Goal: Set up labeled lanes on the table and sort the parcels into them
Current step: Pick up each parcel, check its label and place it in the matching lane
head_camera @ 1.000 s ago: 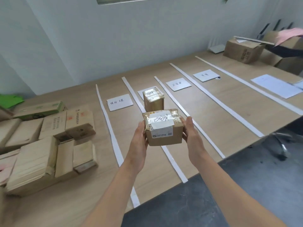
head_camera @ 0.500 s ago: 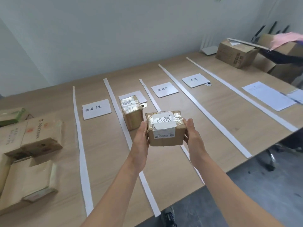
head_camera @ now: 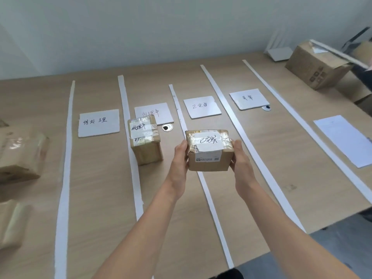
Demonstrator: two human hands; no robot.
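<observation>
A pale wooden table [head_camera: 100, 178] runs to a white wall, and white strips [head_camera: 64, 158] divide it into lanes. At nine o'clock in the view lie blurred brown parcels [head_camera: 20, 156], which I judge to be unsorted. The first lane holds only its handwritten card [head_camera: 98, 122]. In the second lane a taped parcel [head_camera: 145, 140] stands at six o'clock from that lane's card [head_camera: 154, 112], overlapping its near edge.

At the centre, the left hand [head_camera: 180, 158] and right hand [head_camera: 240, 160] clasp the held parcel [head_camera: 209, 150] by its two ends. The thumbs lie along its sides and the fingers are hidden behind it. It appears to be lifted above the dividing strip [head_camera: 209, 198]. Its label seems to match the third card [head_camera: 202, 106], at twelve o'clock from it.

So this is the sorting step. The next move calls for a short carry towards one o'clock and setting the parcel down fully inside the third lane, off the strip. The fourth card [head_camera: 249, 98], a paper sheet [head_camera: 344, 139] and a carton [head_camera: 316, 65] lie further right.
</observation>
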